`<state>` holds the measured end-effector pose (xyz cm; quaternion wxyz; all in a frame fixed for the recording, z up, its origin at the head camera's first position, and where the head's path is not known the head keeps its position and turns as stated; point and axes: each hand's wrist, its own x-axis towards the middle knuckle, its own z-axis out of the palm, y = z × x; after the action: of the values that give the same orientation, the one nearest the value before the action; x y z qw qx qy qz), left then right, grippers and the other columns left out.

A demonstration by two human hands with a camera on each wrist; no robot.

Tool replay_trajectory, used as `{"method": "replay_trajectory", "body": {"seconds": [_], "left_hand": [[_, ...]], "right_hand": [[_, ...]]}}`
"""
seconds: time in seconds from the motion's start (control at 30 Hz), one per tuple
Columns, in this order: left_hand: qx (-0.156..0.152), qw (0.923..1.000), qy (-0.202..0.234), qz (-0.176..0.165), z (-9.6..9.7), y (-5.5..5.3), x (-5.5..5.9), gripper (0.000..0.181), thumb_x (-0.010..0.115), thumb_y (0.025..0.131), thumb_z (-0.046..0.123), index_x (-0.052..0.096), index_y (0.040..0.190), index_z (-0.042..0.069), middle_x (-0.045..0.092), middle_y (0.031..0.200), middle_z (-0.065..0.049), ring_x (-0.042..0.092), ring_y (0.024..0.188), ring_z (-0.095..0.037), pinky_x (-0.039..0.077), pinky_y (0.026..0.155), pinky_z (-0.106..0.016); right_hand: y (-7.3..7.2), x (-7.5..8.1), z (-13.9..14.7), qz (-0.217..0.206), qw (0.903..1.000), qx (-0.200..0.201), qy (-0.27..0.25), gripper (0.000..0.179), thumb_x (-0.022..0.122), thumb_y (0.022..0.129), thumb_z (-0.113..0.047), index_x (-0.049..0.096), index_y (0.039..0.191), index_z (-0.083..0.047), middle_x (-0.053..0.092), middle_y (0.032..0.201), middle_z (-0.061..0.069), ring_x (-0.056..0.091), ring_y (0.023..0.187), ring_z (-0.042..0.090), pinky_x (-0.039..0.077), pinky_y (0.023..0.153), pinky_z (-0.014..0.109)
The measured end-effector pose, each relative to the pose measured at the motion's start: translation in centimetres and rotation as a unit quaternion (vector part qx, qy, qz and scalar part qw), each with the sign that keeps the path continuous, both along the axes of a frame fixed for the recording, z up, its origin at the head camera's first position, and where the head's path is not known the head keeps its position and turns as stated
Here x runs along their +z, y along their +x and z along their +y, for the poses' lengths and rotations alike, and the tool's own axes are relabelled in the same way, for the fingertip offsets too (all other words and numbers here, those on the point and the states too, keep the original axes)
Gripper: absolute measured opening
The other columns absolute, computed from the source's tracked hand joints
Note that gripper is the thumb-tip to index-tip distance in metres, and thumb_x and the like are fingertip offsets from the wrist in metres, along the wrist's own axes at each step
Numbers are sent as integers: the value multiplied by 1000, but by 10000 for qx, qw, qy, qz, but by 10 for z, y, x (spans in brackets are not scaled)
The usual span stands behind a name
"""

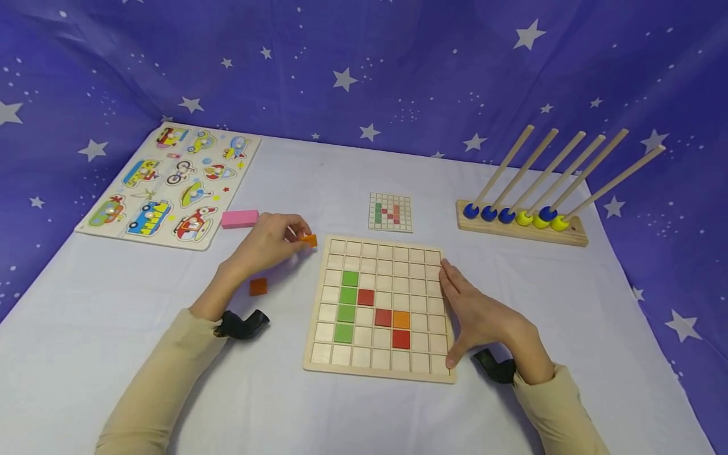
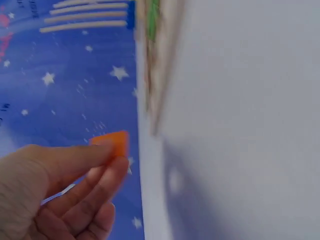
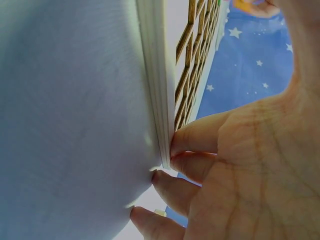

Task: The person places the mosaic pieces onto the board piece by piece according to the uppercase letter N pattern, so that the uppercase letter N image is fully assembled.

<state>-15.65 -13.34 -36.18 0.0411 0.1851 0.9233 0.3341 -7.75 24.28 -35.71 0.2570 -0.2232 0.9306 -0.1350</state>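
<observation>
Between thumb and fingertips, my left hand [image 1: 272, 239] pinches an orange square tile [image 2: 119, 145], raised just left of the wooden grid board [image 1: 380, 373]. Another orange tile [image 1: 258, 287] lies on the cloth beneath that wrist. My right hand [image 1: 483, 316] rests along the board's right edge, fingers extended at the upper part and thumb at the lower corner. In the board's cells sit a column of green tiles [image 1: 348, 296], a few red tiles [image 1: 383, 318] running diagonally, and one orange tile [image 1: 401, 320].
Behind the board lies a small pattern card [image 1: 390, 212]. A vehicle puzzle board [image 1: 165, 183] is at the back left, with a pink block [image 1: 240, 219] beside it. At the back right stands a wooden peg rack [image 1: 523, 232] with blue and yellow beads. A starry curtain [image 1: 318, 69] hangs behind.
</observation>
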Motion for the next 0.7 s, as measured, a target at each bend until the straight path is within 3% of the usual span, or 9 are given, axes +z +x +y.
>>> {"method": "replay_trajectory", "body": {"seconds": [0.07,0.17,0.3,0.43,0.57,0.7], "left_hand": [[22,9993,365,55,11,0,4,14,73,84,13,72,97,8,71,87,-7,66,78,-20,49,74,-33],[-191,9970,744,-26,31,1,12,19,71,86,14,72,103,6,72,93,-10,67,80,-22,52,74,-35],[-674,9917,1062,-272,61,1,15,22,71,86,13,72,106,3,73,95,-10,67,81,-19,53,75,-31],[-1216,9807,1377,-670,92,2,10,22,72,85,12,71,106,5,73,90,-7,68,81,-15,54,77,-28],[-1791,9722,1189,-928,115,7,-2,16,71,86,12,69,100,8,71,85,-3,64,78,-10,52,76,-22],[-2124,9689,735,-1038,129,14,-13,8,71,85,11,69,93,10,68,80,0,59,71,-6,49,69,-18]], "right_hand": [[0,0,0,-7,10000,4,4,155,95,41,-48,0,150,9,-11,159,23,0,148,40,22,114,54],[0,0,0,-8,10000,10,-14,155,94,41,-49,0,150,9,-11,159,23,0,147,41,22,114,54],[0,1,1,7,10000,25,-71,155,94,41,-50,1,149,10,-11,159,25,0,147,42,22,113,56],[-1,1,1,77,9999,86,-87,154,93,42,-52,2,149,11,-10,158,26,1,147,43,22,113,56],[-1,1,1,83,9999,95,-78,154,93,42,-52,3,149,11,-10,158,26,0,147,42,22,114,55],[-1,1,0,3,10000,28,-42,155,93,41,-51,1,150,9,-11,159,24,-1,148,40,21,115,54]]}}
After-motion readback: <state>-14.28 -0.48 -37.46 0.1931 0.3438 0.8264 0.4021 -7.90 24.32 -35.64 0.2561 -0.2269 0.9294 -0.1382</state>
